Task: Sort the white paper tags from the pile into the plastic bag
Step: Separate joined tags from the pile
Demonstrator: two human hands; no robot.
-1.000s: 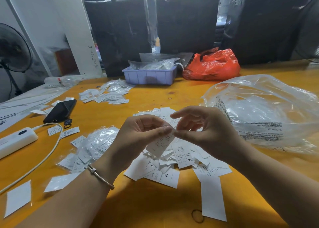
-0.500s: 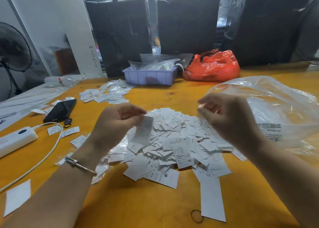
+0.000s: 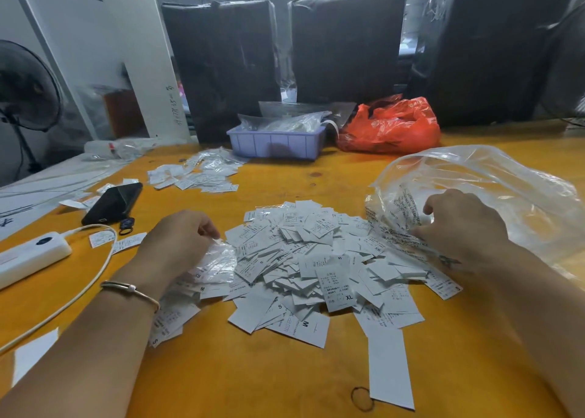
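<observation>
A heap of white paper tags point(image 3: 316, 259) printed with sizes lies mid-table on the yellow top. At its left edge lies a small clear plastic bag point(image 3: 218, 262) with tags in it. My left hand point(image 3: 180, 240) rests over it, fingertips pinched on the film's upper edge. I cannot tell whether a tag is still between those fingers. A large clear plastic bag point(image 3: 493, 183) with printed text billows at the right. My right hand point(image 3: 459, 227) grips its crumpled near edge beside the heap.
A black phone point(image 3: 112, 202), a white power strip point(image 3: 31, 253) and its cable point(image 3: 95, 278) lie at the left. At the back stand a purple tray point(image 3: 275, 143), a red bag point(image 3: 392, 126) and a second heap of tags point(image 3: 196, 174). A long white strip point(image 3: 389, 367) lies in front.
My hands were together over the heap on one tag and have parted. The left went down and left with the tag to the small bag. The right went right onto the large bag.
</observation>
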